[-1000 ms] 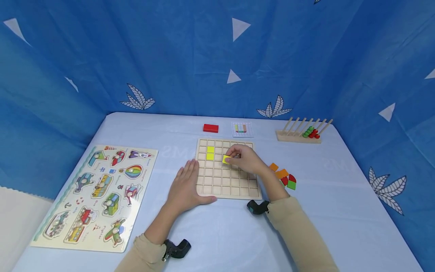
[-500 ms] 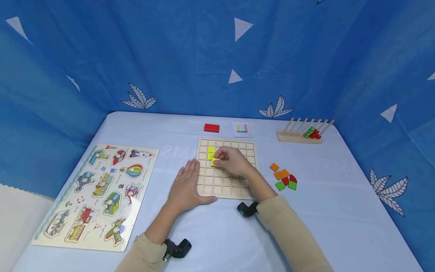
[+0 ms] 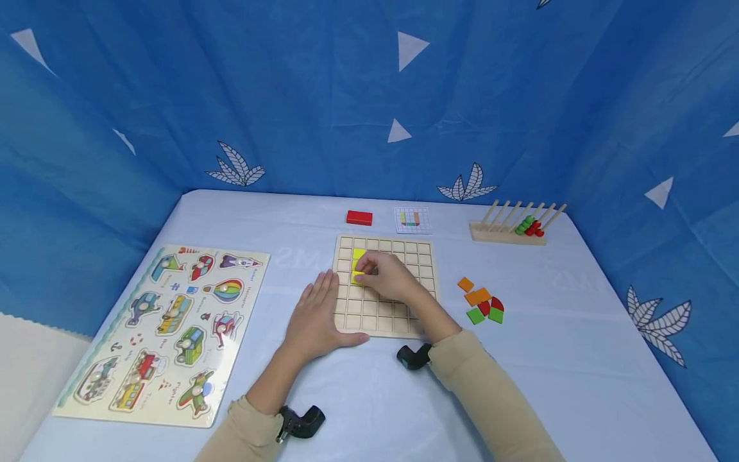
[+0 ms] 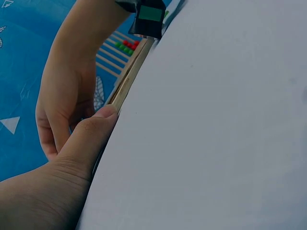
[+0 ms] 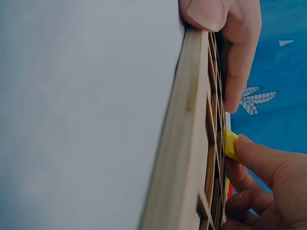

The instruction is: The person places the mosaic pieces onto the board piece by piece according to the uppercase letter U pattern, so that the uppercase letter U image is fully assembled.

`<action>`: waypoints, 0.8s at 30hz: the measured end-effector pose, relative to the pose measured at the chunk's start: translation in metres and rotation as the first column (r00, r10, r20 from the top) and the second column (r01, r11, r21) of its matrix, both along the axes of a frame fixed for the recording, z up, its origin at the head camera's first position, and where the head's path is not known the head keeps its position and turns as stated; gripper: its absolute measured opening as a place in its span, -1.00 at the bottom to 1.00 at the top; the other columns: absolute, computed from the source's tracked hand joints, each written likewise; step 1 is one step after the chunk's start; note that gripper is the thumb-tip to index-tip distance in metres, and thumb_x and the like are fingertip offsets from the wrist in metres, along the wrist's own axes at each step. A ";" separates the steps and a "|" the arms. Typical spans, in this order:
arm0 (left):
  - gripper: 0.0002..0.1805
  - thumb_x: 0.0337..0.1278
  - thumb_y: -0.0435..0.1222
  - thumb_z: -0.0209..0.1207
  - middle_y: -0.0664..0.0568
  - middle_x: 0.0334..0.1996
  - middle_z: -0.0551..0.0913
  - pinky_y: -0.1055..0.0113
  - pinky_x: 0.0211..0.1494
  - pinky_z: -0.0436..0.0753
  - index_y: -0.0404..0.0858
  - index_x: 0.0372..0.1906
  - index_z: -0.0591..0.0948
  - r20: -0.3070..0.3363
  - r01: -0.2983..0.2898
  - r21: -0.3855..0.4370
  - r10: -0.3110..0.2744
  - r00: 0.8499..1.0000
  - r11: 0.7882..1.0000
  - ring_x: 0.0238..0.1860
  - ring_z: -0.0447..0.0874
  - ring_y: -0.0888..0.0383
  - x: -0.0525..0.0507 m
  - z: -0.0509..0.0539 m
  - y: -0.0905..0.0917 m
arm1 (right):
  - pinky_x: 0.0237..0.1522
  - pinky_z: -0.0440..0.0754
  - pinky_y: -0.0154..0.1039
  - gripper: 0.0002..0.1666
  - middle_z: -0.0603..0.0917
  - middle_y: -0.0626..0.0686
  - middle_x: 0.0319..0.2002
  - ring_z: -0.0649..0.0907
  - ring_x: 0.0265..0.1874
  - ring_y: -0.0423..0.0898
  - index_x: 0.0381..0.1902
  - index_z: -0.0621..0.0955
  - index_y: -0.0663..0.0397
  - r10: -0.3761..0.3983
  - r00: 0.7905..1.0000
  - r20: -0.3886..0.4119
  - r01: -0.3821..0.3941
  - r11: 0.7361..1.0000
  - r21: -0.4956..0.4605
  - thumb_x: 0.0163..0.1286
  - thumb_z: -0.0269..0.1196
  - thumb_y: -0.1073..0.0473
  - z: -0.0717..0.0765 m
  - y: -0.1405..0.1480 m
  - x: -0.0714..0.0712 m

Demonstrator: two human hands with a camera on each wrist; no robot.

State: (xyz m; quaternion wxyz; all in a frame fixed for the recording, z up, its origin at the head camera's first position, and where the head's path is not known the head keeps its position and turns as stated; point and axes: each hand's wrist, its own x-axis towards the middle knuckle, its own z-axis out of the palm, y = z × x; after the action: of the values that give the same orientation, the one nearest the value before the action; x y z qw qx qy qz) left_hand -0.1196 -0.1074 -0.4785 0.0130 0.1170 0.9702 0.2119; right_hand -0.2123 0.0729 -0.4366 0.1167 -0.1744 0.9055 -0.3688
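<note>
My right hand (image 3: 388,277) pinches a yellow square tile (image 5: 231,144) between thumb and fingers, at the wooden grid board (image 3: 378,324). In the right wrist view that tile is tilted at the grid's surface; whether it is fully seated cannot be told. Directly above it in the same column lie two yellow tiles (image 3: 359,253), the lower one partly hidden by my fingers. My left hand (image 3: 312,321) rests against the board's left side with straight fingers, and its thumb (image 4: 104,112) lies along the near edge.
Loose orange, red and green tiles (image 3: 478,296) lie right of the board. Behind it are a red box (image 3: 359,218) and a pattern card (image 3: 412,220). A peg abacus (image 3: 508,235) stands at back right, a vehicle puzzle board (image 3: 152,340) lies at left.
My right hand has carried the yellow tile leftward across the grid to below the two other yellow tiles. My left hand stays in place at the board.
</note>
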 end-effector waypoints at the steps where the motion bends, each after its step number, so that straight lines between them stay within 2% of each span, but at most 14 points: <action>1: 0.54 -0.40 0.60 0.17 -0.12 0.61 -0.11 0.03 0.65 -0.09 -0.34 0.58 -0.07 0.000 0.000 0.001 0.000 1.000 1.000 0.64 -0.24 0.00 0.000 0.000 0.000 | -0.28 0.55 -0.29 -0.89 0.64 -0.11 -0.36 0.57 -0.37 -0.12 -0.26 0.63 -0.14 0.002 1.000 -0.006 -0.002 1.000 0.001 0.30 0.39 0.12 -0.001 0.000 0.000; 11: 0.53 -0.38 0.58 0.20 -0.13 0.61 -0.10 0.01 0.64 -0.07 -0.34 0.58 -0.06 -0.003 -0.002 0.007 0.002 1.000 1.000 0.64 -0.21 -0.02 0.000 0.001 0.001 | -0.19 0.53 -0.27 -0.90 0.62 -0.13 -0.35 0.55 -0.29 -0.14 -0.31 0.66 -0.17 0.005 0.998 -0.055 -0.004 1.000 0.002 0.28 0.41 0.15 -0.004 -0.002 0.000; 24: 0.53 -0.38 0.57 0.22 -0.11 0.61 -0.11 0.02 0.65 -0.09 -0.33 0.58 -0.07 0.007 -0.006 0.013 0.006 1.000 1.000 0.64 -0.22 0.00 0.001 0.002 0.001 | -0.13 0.60 -0.31 -0.85 0.64 -0.12 -0.28 0.58 -0.25 -0.15 -0.21 0.75 -0.08 -0.005 0.998 -0.065 0.006 1.000 0.012 0.24 0.44 0.17 -0.004 0.000 0.003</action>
State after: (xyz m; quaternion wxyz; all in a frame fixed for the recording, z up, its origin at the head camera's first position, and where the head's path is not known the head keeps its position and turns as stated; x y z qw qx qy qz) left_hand -0.1186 -0.1064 -0.4765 0.0148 0.1133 0.9691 0.2187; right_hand -0.2096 0.0729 -0.4403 0.0872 -0.1833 0.9116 -0.3576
